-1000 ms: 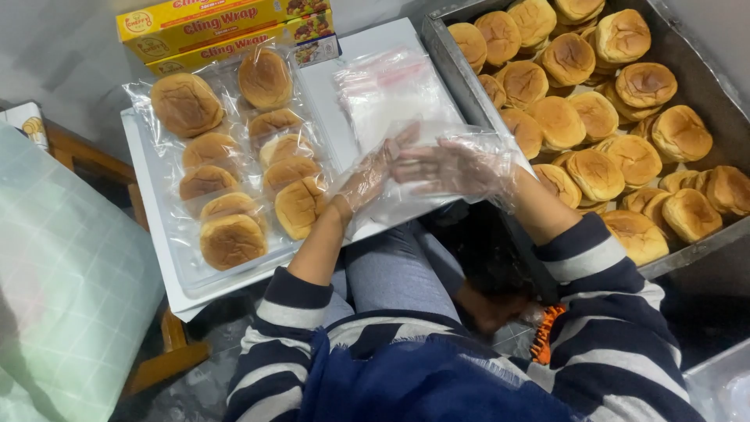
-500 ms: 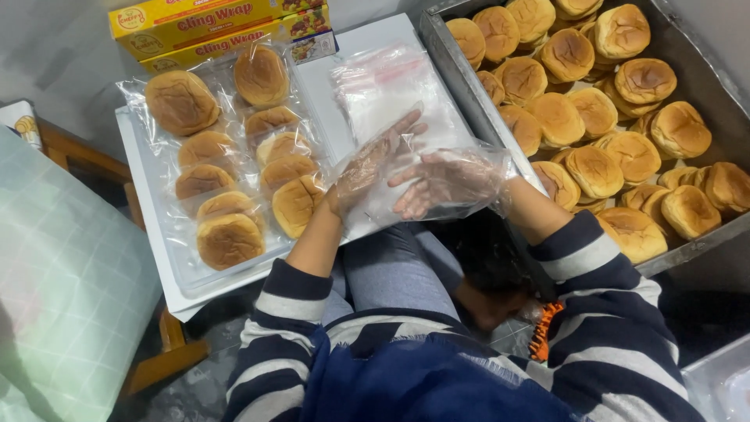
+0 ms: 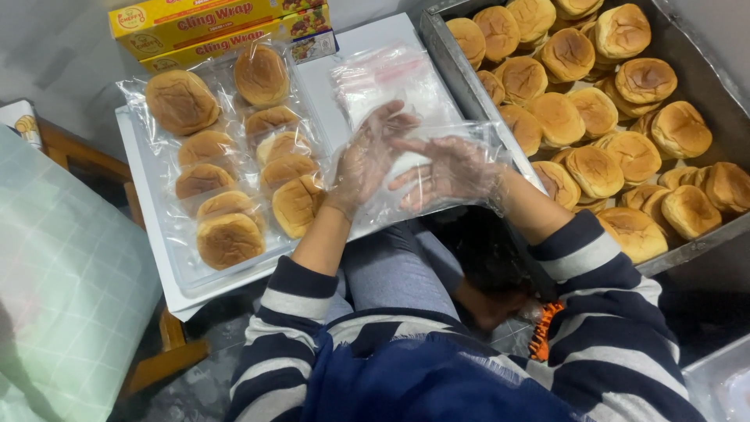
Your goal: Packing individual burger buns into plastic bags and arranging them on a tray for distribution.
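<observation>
Left hand [image 3: 367,160] and right hand [image 3: 451,170] in thin clear plastic gloves. Navy-and-white striped sleeves pushed up the forearms, grey trousers, dark blue cloth at 6 o'clock.

Small bakery packing spot, likely home-run. Metal tray [image 3: 457,59] crowded with buns [image 3: 594,109]; bagged buns [image 3: 226,203] on white board [image 3: 148,211]; yellow wrap boxes [image 3: 211,23]; worker seated low.

Single head-worn view, steeply downward, close over the lap.
</observation>
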